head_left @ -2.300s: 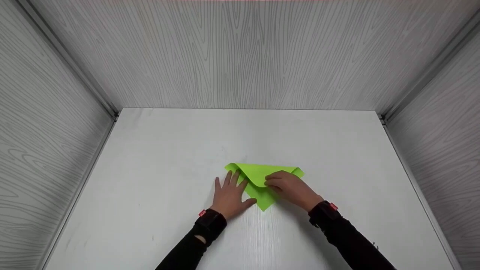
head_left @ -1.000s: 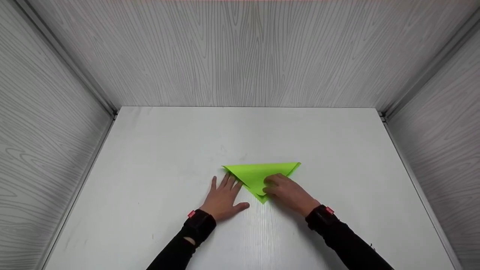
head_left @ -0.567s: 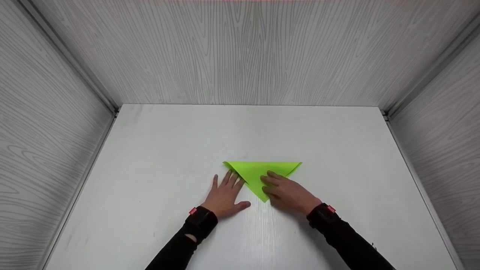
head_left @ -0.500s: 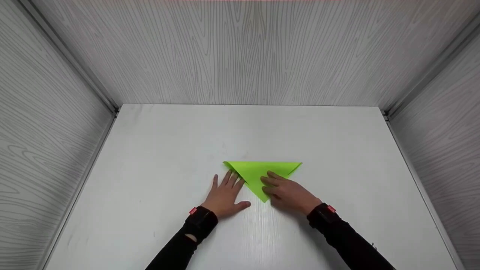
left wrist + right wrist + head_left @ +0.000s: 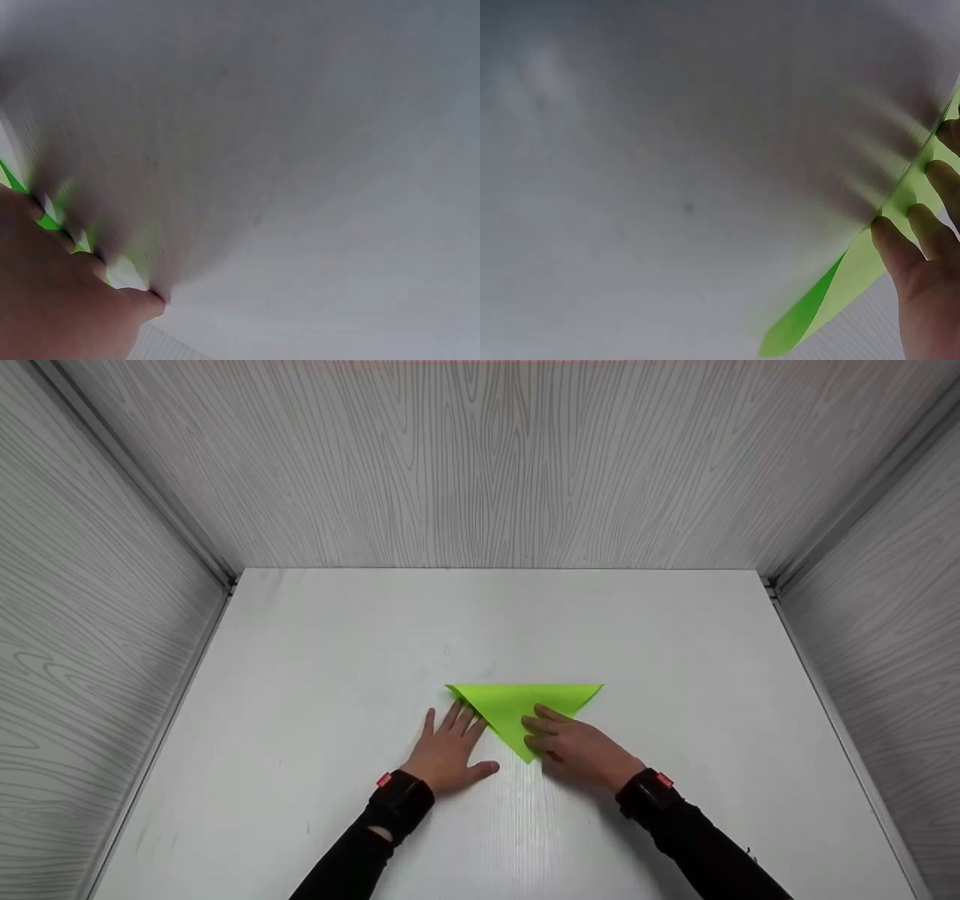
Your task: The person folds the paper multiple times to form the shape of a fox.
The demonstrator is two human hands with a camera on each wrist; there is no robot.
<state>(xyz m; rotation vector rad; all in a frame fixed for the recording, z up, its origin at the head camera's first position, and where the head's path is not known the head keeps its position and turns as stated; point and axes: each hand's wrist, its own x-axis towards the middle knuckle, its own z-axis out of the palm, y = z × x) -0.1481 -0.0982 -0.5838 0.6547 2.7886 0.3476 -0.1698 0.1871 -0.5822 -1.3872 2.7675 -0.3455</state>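
A lime-green sheet of paper (image 5: 502,701), folded into a triangle, lies on the white table with its long folded edge away from me and its point toward me. My left hand (image 5: 448,754) lies flat with fingers spread, the fingertips at the paper's left slanting edge and partly hidden under the upper layer. My right hand (image 5: 581,746) rests its fingertips on the upper layer near the right slanting edge. In the right wrist view the paper (image 5: 855,277) still bows open at one end, and the right fingers (image 5: 896,247) touch it along the edge.
The white table (image 5: 337,645) has grey wood-grain panels on its left, right and far sides. A black band with a red tag (image 5: 403,802) sits on the left wrist, and a matching band (image 5: 646,793) on the right. Both sleeves are black.
The upper layer has come down toward me, its corner now over the lower one, making a flat triangle. My right fingers have gone from holding that layer to lying on it; the left hand shifted slightly left.
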